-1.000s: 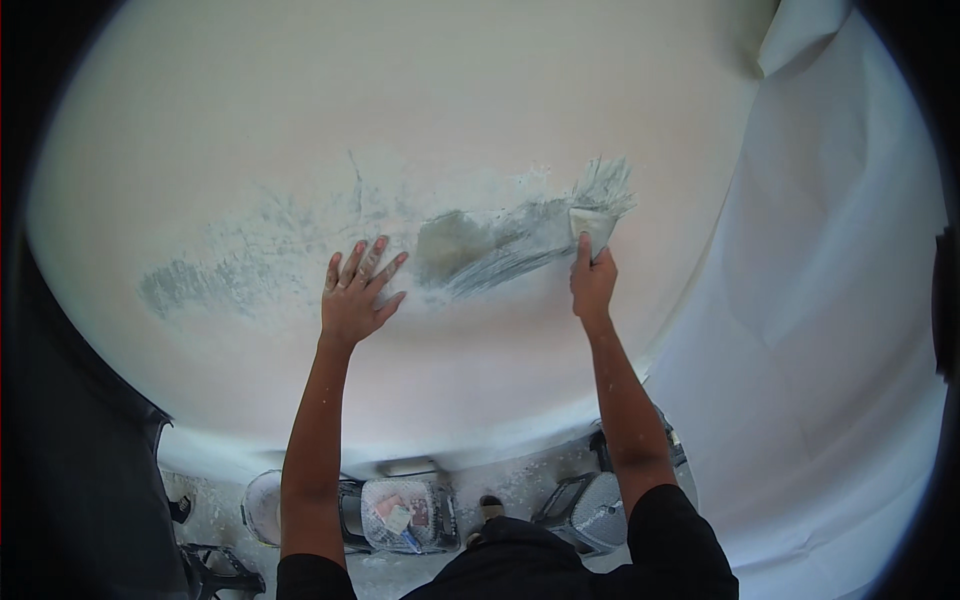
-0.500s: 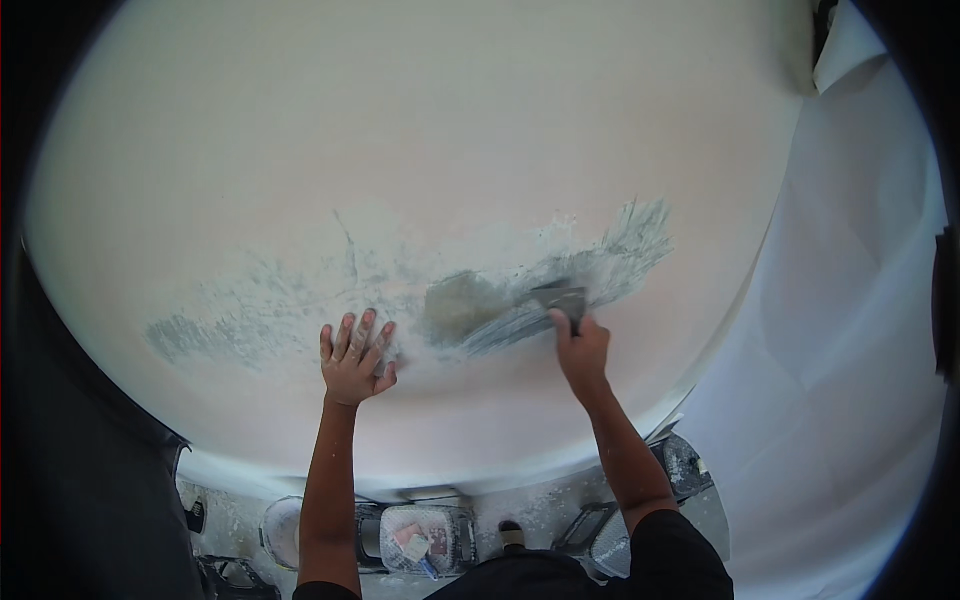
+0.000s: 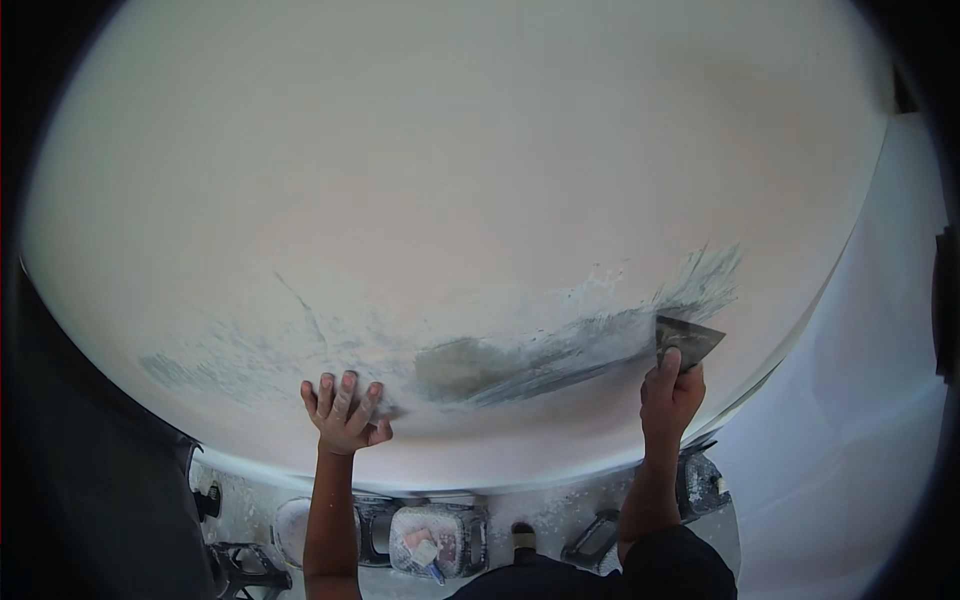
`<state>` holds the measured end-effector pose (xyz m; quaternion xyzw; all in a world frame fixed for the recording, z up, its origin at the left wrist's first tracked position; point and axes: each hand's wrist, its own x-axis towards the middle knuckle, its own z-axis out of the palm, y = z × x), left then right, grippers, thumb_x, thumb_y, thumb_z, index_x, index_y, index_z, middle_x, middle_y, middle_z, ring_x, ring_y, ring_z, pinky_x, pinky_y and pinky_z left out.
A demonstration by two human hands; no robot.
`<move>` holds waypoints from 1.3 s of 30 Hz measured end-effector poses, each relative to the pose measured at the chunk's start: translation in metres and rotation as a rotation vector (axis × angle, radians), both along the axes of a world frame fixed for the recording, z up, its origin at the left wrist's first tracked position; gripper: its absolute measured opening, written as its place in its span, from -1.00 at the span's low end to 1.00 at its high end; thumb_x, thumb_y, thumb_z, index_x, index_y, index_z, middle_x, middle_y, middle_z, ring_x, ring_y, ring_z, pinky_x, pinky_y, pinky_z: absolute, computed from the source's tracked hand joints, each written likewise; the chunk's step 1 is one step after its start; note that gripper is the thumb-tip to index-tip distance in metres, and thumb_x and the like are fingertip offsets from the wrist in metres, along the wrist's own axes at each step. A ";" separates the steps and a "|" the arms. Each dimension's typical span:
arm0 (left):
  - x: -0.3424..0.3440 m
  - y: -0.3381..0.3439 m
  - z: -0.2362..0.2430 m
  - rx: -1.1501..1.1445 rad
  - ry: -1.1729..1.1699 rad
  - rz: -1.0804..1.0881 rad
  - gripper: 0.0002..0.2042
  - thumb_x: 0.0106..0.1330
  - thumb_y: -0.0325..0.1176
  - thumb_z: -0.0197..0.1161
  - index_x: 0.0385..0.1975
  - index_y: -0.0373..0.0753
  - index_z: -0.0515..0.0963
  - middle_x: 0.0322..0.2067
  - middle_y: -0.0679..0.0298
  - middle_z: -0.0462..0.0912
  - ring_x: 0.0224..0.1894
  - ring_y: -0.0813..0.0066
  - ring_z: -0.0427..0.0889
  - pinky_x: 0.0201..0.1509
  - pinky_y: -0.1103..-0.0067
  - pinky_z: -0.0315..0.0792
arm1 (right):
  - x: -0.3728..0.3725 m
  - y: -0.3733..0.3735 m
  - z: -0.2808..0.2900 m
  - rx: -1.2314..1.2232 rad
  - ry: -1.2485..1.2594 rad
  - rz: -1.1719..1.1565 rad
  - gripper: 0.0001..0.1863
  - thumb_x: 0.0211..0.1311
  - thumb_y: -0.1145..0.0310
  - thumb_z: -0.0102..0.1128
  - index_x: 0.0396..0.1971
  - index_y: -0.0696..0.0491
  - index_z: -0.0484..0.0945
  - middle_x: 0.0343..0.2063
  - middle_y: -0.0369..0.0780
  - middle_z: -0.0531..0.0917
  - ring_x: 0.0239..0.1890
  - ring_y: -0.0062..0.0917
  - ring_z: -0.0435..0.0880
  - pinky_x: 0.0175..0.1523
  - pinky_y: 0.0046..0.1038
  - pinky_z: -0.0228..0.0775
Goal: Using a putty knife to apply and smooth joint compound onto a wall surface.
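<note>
A pale, off-white wall (image 3: 480, 180) fills most of the view. A grey smear of filler (image 3: 520, 355) runs across its lower part, thick in the middle and thin toward the left. My right hand (image 3: 670, 395) grips a putty knife (image 3: 688, 338) whose wide blade lies against the wall at the smear's right end. My left hand (image 3: 343, 410) is pressed flat on the wall with fingers spread, just left of the thick patch.
Below the wall, on a dusty floor, stand a white tray with a small tool in it (image 3: 435, 540), a round tub (image 3: 290, 525) and other containers (image 3: 700, 480). A white side wall (image 3: 860, 400) rises at the right. Dark shapes stand at the lower left (image 3: 240, 580).
My right hand with the putty knife has swept rightward, spreading the grey filler. Both hands now sit lower in the view, as the camera tilted upward.
</note>
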<state>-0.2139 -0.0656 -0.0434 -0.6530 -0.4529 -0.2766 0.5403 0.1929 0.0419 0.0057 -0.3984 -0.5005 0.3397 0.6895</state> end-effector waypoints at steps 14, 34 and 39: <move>-0.002 -0.002 0.000 -0.055 -0.008 -0.004 -0.51 0.16 -0.01 0.00 0.12 0.10 0.52 0.34 0.19 0.25 0.45 0.13 0.02 0.46 0.08 -0.25 | -0.046 -0.001 0.000 0.418 -0.587 -0.167 -0.69 0.37 0.29 0.11 -0.46 0.24 0.48 -0.77 -0.21 0.50 -0.75 -0.60 0.42 -0.58 -0.50 0.26; -0.003 -0.008 0.018 -0.114 -0.085 -0.141 -0.48 0.10 -0.12 0.02 0.13 0.07 0.52 0.31 0.31 0.33 0.40 0.29 0.16 0.46 0.23 -0.16 | -0.110 -0.029 -0.017 0.281 -0.568 -0.148 -0.56 0.35 0.07 0.12 -0.54 0.16 0.43 -0.77 -0.33 0.43 -0.74 -0.63 0.39 -0.59 -0.50 0.24; 0.008 -0.007 0.019 -0.109 -0.088 -0.158 -0.48 0.05 -0.19 0.04 0.11 0.05 0.54 0.29 0.28 0.35 0.39 0.25 0.19 0.45 0.20 -0.12 | -0.099 -0.029 -0.004 0.121 -0.215 -0.233 -0.59 0.33 0.08 0.16 -0.44 0.19 0.51 -0.74 -0.27 0.51 -0.69 -0.62 0.46 -0.53 -0.52 0.30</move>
